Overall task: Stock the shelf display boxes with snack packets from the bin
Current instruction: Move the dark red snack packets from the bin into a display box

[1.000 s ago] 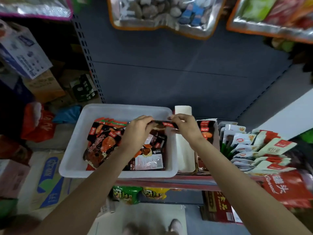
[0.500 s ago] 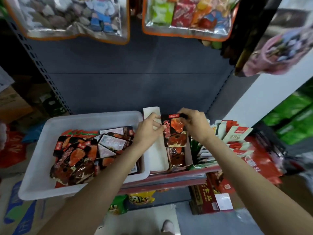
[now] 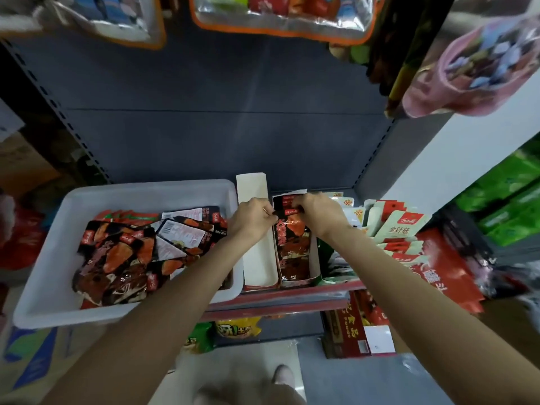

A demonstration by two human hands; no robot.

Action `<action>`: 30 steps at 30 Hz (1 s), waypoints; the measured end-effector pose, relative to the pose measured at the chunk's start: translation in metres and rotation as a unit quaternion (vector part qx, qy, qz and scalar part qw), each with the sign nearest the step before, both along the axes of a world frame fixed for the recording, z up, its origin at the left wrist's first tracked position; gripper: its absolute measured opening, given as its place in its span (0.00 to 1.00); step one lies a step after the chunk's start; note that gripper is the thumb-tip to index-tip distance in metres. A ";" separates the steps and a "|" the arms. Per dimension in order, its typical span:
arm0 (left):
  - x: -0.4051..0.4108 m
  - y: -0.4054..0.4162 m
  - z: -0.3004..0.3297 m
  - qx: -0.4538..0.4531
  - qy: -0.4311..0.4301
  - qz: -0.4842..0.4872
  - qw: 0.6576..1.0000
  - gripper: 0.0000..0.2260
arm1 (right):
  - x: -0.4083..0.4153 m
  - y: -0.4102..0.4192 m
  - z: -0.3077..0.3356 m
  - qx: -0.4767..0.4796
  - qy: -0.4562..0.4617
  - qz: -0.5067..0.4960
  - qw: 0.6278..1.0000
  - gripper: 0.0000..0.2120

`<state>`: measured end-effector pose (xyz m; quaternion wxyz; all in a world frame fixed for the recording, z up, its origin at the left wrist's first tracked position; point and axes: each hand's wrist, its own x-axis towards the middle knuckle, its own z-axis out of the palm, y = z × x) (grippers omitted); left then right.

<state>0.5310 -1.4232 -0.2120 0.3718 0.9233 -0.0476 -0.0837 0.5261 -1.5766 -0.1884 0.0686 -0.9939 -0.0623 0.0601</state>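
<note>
I pinch one dark snack packet (image 3: 292,229) by its top corners, my left hand (image 3: 253,220) and right hand (image 3: 317,213) each in a tight grip, over the right of two display boxes (image 3: 314,258). The other box (image 3: 257,258) stands just left, touching the white bin (image 3: 49,258), where more packets (image 3: 122,255) lie heaped. Pale packets (image 3: 394,226) crowd the right edge.

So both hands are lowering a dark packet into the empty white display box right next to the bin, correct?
Not quite. In the head view both hands, left hand and right hand, hold the dark packet over the second display box, which already holds packets; the empty white display box beside the bin is untouched.
</note>
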 end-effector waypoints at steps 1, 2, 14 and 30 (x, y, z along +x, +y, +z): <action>0.002 -0.001 -0.002 0.005 0.006 0.004 1.000 0.02 | 0.002 0.001 -0.001 -0.025 0.007 0.009 1.000 0.14; 0.002 -0.003 -0.003 0.005 0.011 0.005 1.000 0.01 | 0.003 0.002 -0.001 -0.047 0.012 0.017 0.999 0.14; -0.023 0.035 -0.024 -0.005 -0.088 0.004 0.996 0.13 | -0.005 0.024 -0.023 0.213 0.005 0.008 0.977 0.10; -0.047 0.206 -0.063 0.233 0.111 -0.035 0.965 0.49 | -0.015 0.172 -0.070 0.086 0.220 0.136 0.962 0.38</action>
